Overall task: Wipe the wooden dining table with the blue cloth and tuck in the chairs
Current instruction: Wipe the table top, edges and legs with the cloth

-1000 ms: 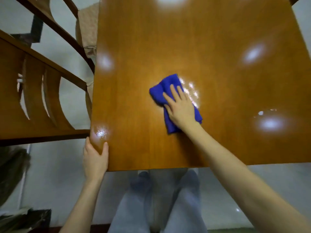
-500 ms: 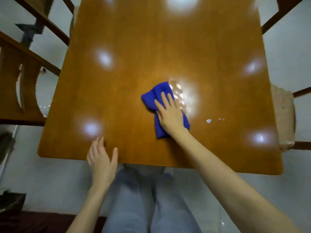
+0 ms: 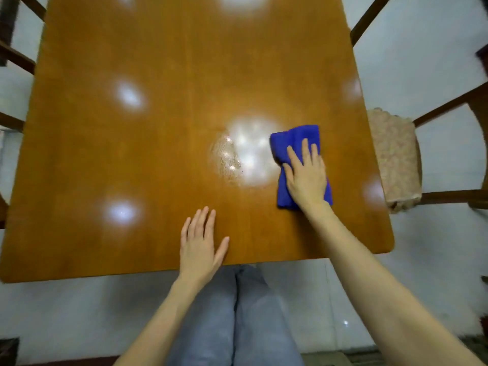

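Note:
The wooden dining table (image 3: 158, 128) fills most of the view, glossy with light reflections. A folded blue cloth (image 3: 293, 138) lies on its right half. My right hand (image 3: 306, 175) presses flat on the cloth, fingers spread, covering its lower part. A damp, streaky patch (image 3: 229, 162) shows just left of the cloth. My left hand (image 3: 199, 244) rests flat on the table near the front edge, holding nothing. A chair with a beige cushioned seat (image 3: 393, 159) stands at the table's right side, its seat partly out from under the top.
Dark wooden chair rails (image 3: 15, 59) show along the table's left edge, and more chair frame (image 3: 369, 19) at the far right. My legs in grey trousers (image 3: 237, 313) are at the near edge. The floor is pale tile.
My right hand has slid the cloth to the right, leaving a wet patch behind. My left hand has moved from the table's edge onto the top. The view has shifted right.

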